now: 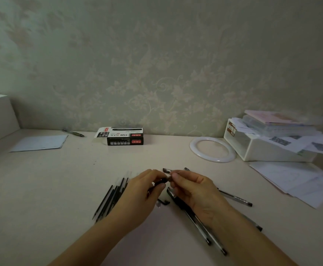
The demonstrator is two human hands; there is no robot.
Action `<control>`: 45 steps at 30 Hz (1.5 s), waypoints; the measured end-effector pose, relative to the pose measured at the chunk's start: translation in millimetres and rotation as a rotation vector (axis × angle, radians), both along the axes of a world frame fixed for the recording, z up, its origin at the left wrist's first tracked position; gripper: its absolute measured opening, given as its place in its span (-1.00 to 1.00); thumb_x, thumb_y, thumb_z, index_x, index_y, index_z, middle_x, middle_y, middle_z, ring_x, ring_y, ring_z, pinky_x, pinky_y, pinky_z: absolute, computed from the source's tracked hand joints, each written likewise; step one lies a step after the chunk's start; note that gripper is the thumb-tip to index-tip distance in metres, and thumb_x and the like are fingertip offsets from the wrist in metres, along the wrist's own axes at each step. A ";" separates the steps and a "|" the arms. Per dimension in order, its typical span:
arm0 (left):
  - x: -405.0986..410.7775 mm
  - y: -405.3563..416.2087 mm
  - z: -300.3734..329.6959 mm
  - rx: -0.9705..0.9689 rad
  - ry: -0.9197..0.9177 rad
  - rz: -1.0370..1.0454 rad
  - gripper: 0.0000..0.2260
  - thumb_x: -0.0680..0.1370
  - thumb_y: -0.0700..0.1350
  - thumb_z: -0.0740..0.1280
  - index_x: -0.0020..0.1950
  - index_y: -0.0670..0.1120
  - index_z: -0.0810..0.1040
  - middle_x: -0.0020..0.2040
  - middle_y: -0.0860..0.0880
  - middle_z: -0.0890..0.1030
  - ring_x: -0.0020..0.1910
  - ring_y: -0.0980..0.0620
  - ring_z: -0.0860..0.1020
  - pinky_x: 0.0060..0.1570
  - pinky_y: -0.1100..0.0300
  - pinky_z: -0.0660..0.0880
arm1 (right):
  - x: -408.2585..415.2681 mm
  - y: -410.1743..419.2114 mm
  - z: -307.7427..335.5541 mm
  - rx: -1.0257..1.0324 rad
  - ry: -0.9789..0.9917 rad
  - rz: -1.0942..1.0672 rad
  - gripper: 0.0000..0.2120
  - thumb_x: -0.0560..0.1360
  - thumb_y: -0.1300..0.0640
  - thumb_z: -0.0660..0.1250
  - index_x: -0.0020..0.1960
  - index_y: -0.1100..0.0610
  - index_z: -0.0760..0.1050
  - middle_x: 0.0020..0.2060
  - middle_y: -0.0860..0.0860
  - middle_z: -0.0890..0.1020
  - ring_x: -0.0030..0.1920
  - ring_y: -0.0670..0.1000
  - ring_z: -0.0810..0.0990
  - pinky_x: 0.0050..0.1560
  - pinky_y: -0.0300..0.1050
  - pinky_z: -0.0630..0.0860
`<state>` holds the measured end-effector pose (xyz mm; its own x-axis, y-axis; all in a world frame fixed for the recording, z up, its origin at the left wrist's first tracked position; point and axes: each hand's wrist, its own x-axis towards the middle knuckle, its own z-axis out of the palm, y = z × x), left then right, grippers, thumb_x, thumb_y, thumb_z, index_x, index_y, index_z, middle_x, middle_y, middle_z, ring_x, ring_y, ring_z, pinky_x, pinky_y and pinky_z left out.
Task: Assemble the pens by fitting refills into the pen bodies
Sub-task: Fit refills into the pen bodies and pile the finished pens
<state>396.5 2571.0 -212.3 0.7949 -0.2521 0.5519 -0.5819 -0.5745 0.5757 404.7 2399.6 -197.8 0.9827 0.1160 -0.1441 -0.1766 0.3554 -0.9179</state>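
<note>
Two hands meet just above the middle of the pale surface point(60, 179). The left hand point(145, 191) has its fingers curled round a dark pen body point(159, 182), which points up and to the right. The right hand point(193, 189) pinches a small piece at the tip of that pen body with its thumb and first finger; the piece is too small and blurred to name. The two hands almost touch at the fingertips.

A bunch of thin black refills point(110, 198) lies on the surface just to the left of the left hand, partly under it. Some pens point(201, 225) lie under and beside the right hand, stretching toward the near edge. One more pen point(237, 198) lies to the right of that hand. A small dark part point(163, 202) lies between the two wrists.

Far back by the wall sits a black and white pen box point(124, 137). A sheet of paper point(39, 144) and a lone pen point(73, 133) lie at the back left. A white ring point(192, 148), a white tray stacked with papers point(262, 150) and loose sheets point(299, 181) sit on the right.
</note>
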 end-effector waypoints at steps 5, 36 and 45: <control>4.4 5.7 -4.1 0.045 0.049 0.064 -0.90 0.58 -0.10 0.31 0.06 0.08 0.55 -0.11 0.26 0.53 -0.17 0.21 0.52 -0.22 0.47 0.40 | 10.0 -9.2 11.6 -0.049 -0.140 -0.274 -0.92 0.58 0.23 0.30 0.02 0.20 0.57 -0.11 0.11 0.72 -0.15 -0.01 0.69 -0.13 -0.20 0.61; 8.1 48.8 20.7 0.368 0.276 0.522 -0.78 0.44 0.11 0.39 -0.26 -0.01 0.51 -0.33 0.04 0.55 -0.33 0.08 0.52 -0.37 0.21 0.44 | 39.4 -70.1 -6.6 -1.314 -0.585 -0.451 -0.88 0.52 0.09 0.40 0.04 0.04 0.63 -0.13 -0.11 0.63 -0.19 -0.11 0.58 -0.15 -0.16 0.51; 0.2 22.3 13.1 0.430 0.330 0.511 -0.71 0.44 0.21 0.37 -0.18 0.01 0.44 -0.26 0.06 0.50 -0.27 0.06 0.49 -0.38 0.23 0.33 | 7.5 -20.0 10.2 -1.226 -0.753 -0.316 -0.93 0.52 0.11 0.39 -0.03 0.00 0.66 -0.17 -0.16 0.64 -0.19 -0.16 0.58 -0.13 -0.17 0.58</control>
